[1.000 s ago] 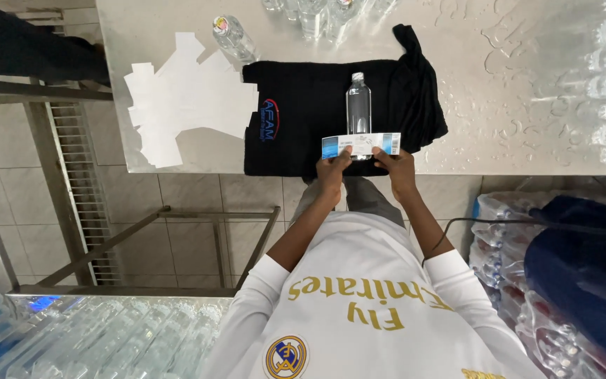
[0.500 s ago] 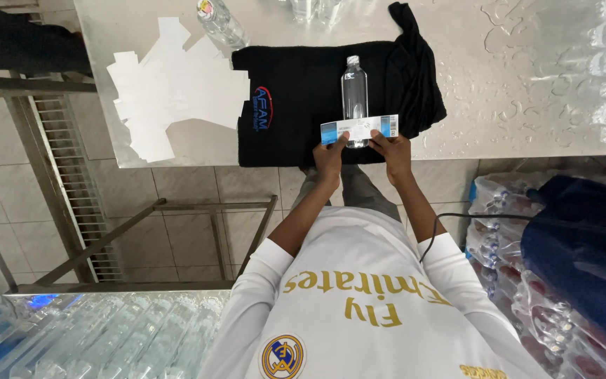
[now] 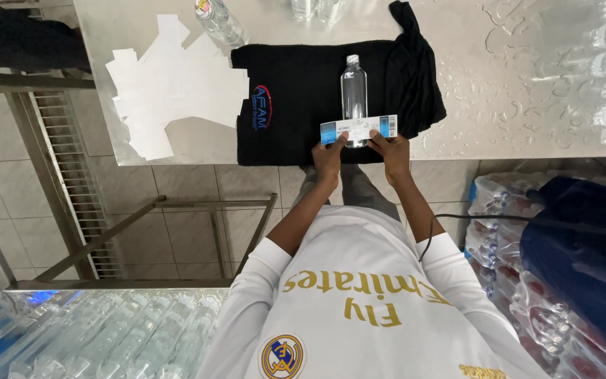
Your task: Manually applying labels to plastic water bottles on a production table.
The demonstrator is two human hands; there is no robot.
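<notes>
— What's on the worktop [image 3: 513, 84]?
— A black cloth [image 3: 303, 105] at its near edge, a clear bottle [image 3: 354, 95] lying on it (cap pointing away).
— And the hands?
— Left hand [image 3: 330, 160] and right hand [image 3: 391, 153] each pinch an end of a label strip [image 3: 358, 129], stretched across the bottle's base.

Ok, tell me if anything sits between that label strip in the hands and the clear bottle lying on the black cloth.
Nothing visible does. The left hand and right hand hold the label strip stretched right across the lower end of the clear bottle, which lies on the black cloth. Whether strip and bottle touch cannot be told.
</notes>
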